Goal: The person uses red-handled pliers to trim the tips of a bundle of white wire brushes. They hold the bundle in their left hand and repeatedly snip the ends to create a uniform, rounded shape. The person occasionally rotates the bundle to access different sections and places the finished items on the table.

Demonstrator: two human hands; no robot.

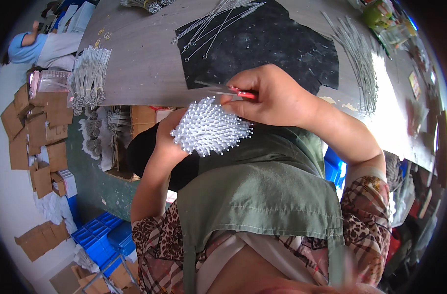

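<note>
My left hand (166, 139) is closed round a thick bundle of thin rods (209, 126), whose many small whitish tips face up in front of my apron. Much of the fingers lies hidden behind the bundle. Just above it and to the right, my right hand (270, 98) grips a small pair of red-handled scissors (244, 94). The thin metal blades point left, over the bundle's far edge; whether they touch a tip I cannot tell.
A black mat (262, 49) on the grey table (135, 49) carries loose looped wires (216, 24). More wire bundles lie at left (90, 73) and right (358, 63). Cardboard pieces (37, 122) and blue crates (98, 232) stand left. Another person (47, 49) is at far left.
</note>
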